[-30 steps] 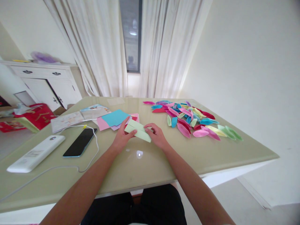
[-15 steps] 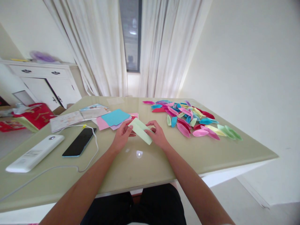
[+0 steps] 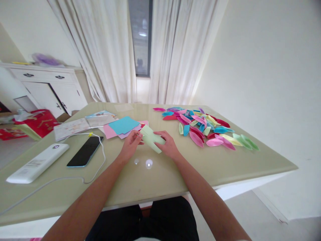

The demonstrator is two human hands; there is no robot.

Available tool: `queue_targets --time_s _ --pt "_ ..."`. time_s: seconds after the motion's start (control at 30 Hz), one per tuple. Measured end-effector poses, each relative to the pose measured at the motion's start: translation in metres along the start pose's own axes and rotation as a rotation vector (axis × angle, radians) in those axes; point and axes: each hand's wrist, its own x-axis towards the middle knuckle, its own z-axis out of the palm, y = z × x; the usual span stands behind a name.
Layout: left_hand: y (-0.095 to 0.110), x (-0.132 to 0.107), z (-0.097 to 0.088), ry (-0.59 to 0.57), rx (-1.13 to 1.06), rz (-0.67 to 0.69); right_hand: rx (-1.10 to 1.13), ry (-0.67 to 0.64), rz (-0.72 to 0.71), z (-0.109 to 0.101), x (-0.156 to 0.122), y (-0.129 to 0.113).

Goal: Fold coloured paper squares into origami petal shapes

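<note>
A creased pale green sheet of paper [image 3: 149, 137] is held above the table between both hands. My left hand [image 3: 130, 143] pinches its upper left end. On the other side my right hand [image 3: 168, 143] grips the paper's right part, thumb on the near face. Just behind lie loose coloured sheets, with a blue sheet [image 3: 124, 125] on top and a pink sheet [image 3: 110, 132] partly beneath it. To the right spreads a pile of folded paper pieces [image 3: 197, 134], pointed at the ends, in pink, red, blue, yellow and green.
A black phone [image 3: 84, 152] and a white power bank [image 3: 37, 164] lie at the left, with a white cable [image 3: 72, 178] curving around them. Flat plastic packets [image 3: 71, 129] lie behind them. The table's front edge [image 3: 147, 199] is close to my lap.
The green paper has opened out, with a flap now spread to the right under my right hand. My left fingers have shifted slightly on its end.
</note>
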Motion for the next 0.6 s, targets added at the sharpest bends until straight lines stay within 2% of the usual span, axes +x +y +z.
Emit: queue_targets --time_s 0.4,0.6 --pt "-0.0043 0.0007 -0.0066 0.011 0.083 -0.051 -0.073 0.056 -0.046 -0.0037 0.0009 0.0017" --pt "-0.0002 -0.0005 -0.006 0.009 0.169 -0.016 -0.057 0.068 -0.026 -0.0029 0.0007 -0.0039"
